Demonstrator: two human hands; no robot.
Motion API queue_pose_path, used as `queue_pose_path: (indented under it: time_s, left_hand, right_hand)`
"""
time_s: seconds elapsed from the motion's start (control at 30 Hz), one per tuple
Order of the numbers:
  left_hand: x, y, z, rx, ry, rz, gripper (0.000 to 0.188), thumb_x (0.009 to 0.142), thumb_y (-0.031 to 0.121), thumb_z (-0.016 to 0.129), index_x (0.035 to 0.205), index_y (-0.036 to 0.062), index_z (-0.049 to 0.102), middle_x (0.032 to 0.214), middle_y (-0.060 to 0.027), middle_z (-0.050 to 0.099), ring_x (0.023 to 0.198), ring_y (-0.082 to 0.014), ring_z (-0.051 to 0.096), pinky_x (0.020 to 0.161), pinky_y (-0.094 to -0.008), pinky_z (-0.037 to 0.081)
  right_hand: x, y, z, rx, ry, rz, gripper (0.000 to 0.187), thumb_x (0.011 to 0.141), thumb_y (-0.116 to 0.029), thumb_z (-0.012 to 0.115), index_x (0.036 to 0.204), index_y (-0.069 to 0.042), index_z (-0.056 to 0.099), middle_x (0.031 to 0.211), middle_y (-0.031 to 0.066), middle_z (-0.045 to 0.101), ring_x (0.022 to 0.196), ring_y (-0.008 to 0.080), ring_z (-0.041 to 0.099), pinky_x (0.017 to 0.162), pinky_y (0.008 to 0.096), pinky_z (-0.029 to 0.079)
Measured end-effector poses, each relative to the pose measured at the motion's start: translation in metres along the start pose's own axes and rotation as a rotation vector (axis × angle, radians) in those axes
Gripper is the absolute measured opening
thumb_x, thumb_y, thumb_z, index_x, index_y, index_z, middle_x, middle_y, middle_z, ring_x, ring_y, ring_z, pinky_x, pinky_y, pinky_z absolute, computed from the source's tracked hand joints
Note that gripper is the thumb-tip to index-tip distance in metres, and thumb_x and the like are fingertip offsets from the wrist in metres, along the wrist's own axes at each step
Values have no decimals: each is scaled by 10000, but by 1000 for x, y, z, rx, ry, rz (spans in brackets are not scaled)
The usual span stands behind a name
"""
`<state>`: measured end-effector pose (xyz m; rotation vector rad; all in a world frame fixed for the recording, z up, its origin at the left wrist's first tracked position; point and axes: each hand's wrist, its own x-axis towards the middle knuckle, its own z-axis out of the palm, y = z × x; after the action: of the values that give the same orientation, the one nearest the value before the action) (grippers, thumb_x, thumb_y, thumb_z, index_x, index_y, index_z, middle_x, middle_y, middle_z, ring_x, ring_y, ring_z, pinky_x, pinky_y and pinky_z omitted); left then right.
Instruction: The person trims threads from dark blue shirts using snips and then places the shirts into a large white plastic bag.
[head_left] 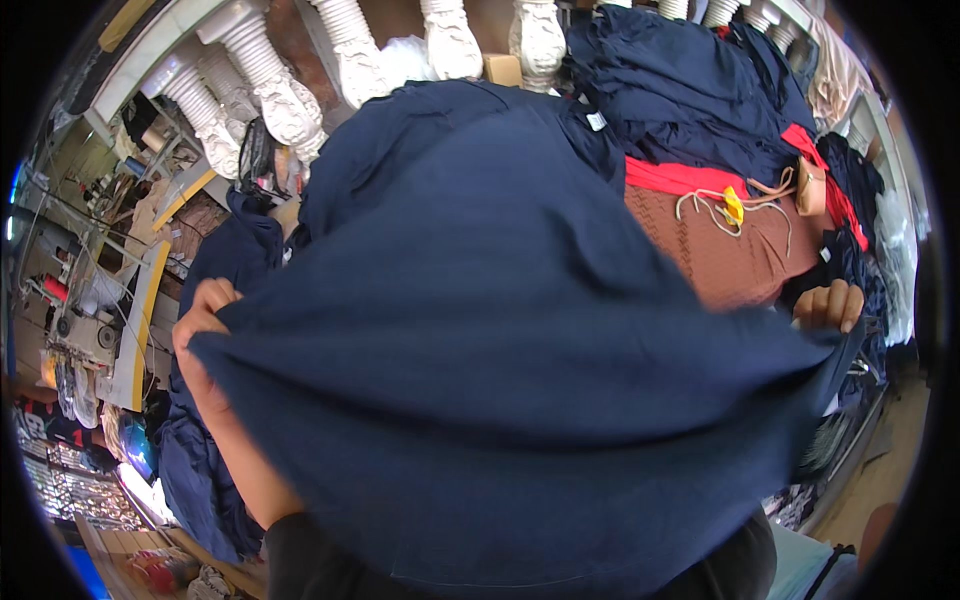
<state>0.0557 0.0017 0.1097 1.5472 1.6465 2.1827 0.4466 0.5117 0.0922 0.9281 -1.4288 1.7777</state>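
A large navy cloth garment is stretched wide between my two hands and fills the middle of the view, slightly blurred. My left hand is closed on its left edge. On the far right, my right hand has its fingers curled over the opposite edge. The cloth sags between them toward my body and hides most of my right forearm. Its far part spreads over the work surface, where I cannot tell it apart from other navy fabric beneath.
Folded navy garments are piled at the back right, above red fabric. A brown textured cloth carries cords and a small tan pouch. White ornate balusters line the back. Sewing machines stand at the left.
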Motion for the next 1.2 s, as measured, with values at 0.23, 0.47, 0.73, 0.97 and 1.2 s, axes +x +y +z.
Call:
queue_pose_path:
  time_s: [0.23, 0.47, 0.73, 0.97, 1.2]
  left_hand:
    - [108, -87, -9, -160, 322, -366, 665, 856, 521, 569, 1242, -18, 506, 1244, -181, 538, 1140, -278, 533, 975, -384, 413]
    - [3, -182, 46, -343, 237, -962, 656, 884, 489, 553, 1306, -4, 457, 1285, -119, 534, 1187, -233, 503, 998, -373, 400]
    - [-14, -172, 37, -33, 300, -911, 484, 880, 335, 619, 1206, -15, 542, 1171, -112, 606, 1040, -209, 589, 938, -322, 432]
    - [37, -101, 29, -205, 441, -520, 479, 947, 325, 518, 1259, -35, 469, 1246, -139, 550, 1135, -226, 537, 994, -354, 402]
    - [36, 56, -56, -35, 486, -151, 268, 931, 227, 552, 1111, 31, 578, 986, -37, 661, 883, -184, 622, 833, -317, 488]
  right_hand:
    - [160, 128, -81, -993, 550, 211, 381, 865, -354, 625, 1082, -42, 642, 927, 6, 621, 792, 120, 557, 726, 252, 440]
    - [-15, 207, -162, -1437, 396, 1025, 377, 762, -346, 723, 983, -46, 665, 891, 135, 680, 843, 242, 644, 773, 356, 492]
    - [-20, 206, -86, -1706, 421, 1111, 556, 734, -422, 725, 1087, -5, 623, 999, 233, 645, 837, 336, 650, 770, 393, 502]
    - [32, 219, 5, -464, 614, 947, 430, 793, -391, 697, 939, 9, 641, 857, 98, 661, 628, 176, 601, 564, 342, 465]
    - [151, 138, 31, -274, 691, 571, 449, 913, -280, 587, 1253, 5, 517, 1291, 106, 521, 1209, 208, 470, 1043, 365, 329]
